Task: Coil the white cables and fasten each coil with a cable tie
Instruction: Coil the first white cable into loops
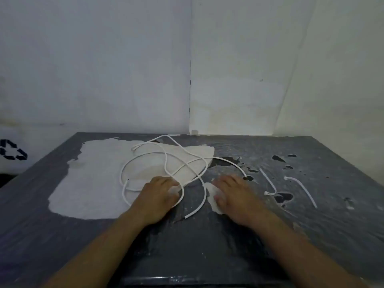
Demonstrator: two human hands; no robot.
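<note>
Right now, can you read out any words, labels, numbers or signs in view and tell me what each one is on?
No words or numbers can be read anywhere.
One sign only: a black recycling symbol of chasing arrows, printed on the white sheet left of the table, partly cut off by the frame edge.

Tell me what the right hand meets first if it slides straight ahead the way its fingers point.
Probably the white cable arcing just beyond the right hand; the cable ties lie off to its right.
</note>
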